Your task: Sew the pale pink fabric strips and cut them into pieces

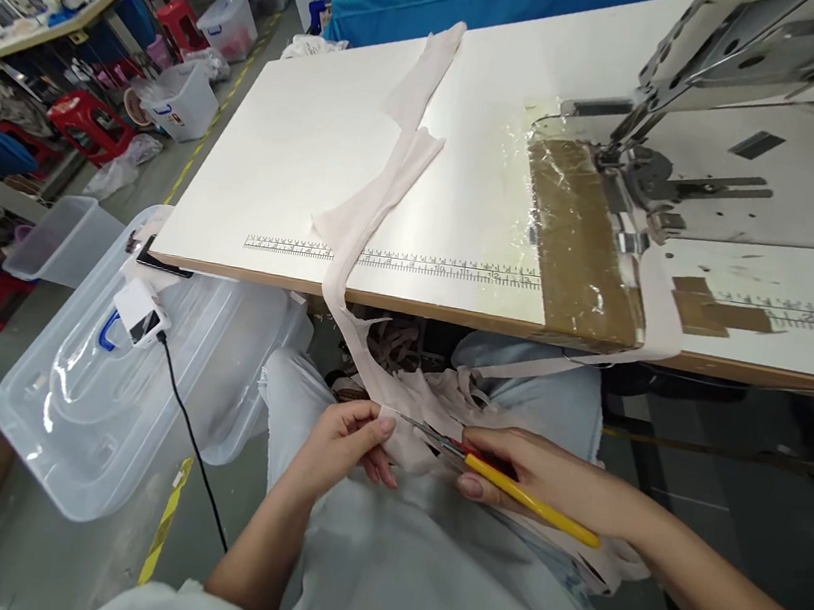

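Over my lap, my left hand (349, 443) pinches a strip of pale pink fabric (361, 339) between thumb and fingers. The strip runs up across the table edge and lies in angular pieces on the white tabletop. My right hand (513, 461) grips scissors (530, 504) with yellow and red handles. Their blades point left at the fabric, with the tips close to my left fingertips. More of the pale fabric is bunched on my lap. A narrow band (660, 310) of it leads from the sewing machine (645, 167) over the table edge to the lap.
The white table (293, 148) has a printed ruler along its front edge and brown tape near the machine. To the left stands a lidded clear plastic bin (65, 419) with a white device (140, 313) and black cable on top. Red stools (91, 124) and other bins stand farther back.
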A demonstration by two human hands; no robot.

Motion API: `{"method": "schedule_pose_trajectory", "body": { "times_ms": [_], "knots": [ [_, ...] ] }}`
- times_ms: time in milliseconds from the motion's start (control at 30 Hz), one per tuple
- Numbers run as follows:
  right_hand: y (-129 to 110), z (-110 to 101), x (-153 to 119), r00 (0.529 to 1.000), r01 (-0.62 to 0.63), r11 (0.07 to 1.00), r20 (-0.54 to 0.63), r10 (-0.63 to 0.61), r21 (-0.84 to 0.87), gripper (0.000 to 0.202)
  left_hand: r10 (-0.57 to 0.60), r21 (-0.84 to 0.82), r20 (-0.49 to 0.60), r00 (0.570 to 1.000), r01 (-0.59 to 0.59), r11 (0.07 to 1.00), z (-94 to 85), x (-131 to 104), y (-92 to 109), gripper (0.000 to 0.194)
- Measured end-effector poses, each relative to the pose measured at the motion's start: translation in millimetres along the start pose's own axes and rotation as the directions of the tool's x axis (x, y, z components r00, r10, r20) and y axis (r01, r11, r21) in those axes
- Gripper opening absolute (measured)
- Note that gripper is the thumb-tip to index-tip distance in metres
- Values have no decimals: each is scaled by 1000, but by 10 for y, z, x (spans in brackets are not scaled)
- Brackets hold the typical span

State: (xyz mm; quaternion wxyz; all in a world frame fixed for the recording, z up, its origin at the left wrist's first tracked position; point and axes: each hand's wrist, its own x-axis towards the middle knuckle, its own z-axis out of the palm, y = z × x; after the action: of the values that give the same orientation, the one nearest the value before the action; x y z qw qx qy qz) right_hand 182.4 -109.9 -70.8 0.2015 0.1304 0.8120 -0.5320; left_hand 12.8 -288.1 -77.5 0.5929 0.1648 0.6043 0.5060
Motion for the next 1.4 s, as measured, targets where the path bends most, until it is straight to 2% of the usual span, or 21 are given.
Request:
{"method": "schedule_pose_trajectory", "body": {
  "times_ms": [100,200,333,500,800,1033,1133,1233,1333,1400],
  "knots": [
    [-17,-31,30,992,-15,996,128,4,91,48,-45,-63,47,998,48,997,-49,11,-45,48],
    [-26,-45,46,989,-17,996,149,4,82,49,-63,-134,62,996,71,988,-68,18,-84,45],
    [-58,-10,49,998,-12,997,66,18,-81,48,-45,-177,40,998,51,983,-55,13,-104,44],
    [-96,94,31,993,-85,930,-111,48,-358,50,-24,-178,26,999,28,984,-55,5,-99,44],
    [20,208,35,977,-82,895,-211,-14,-439,47,-5,-154,44,999,12,988,-92,3,-140,41],
    [-34,184,28,979,-62,875,-200,-40,-480,47,-29,-144,40,999,34,989,-85,19,-182,41],
    [-76,188,65,974,-21,878,-208,-90,-478,44,-30,-139,55,998,37,990,-77,16,-172,40],
    [-65,183,96,971,-39,901,-230,-68,-433,45,-28,-127,48,998,34,991,-90,4,-144,40],
    [-36,181,109,962,-63,945,-271,-28,-320,48,-44,-95,36,998,47,994,-72,9,-122,43],
    [-31,207,124,947,-32,981,-318,-31,-191,44,-51,-76,33,998,54,996,-1,23,-122,45]
  ]
}}
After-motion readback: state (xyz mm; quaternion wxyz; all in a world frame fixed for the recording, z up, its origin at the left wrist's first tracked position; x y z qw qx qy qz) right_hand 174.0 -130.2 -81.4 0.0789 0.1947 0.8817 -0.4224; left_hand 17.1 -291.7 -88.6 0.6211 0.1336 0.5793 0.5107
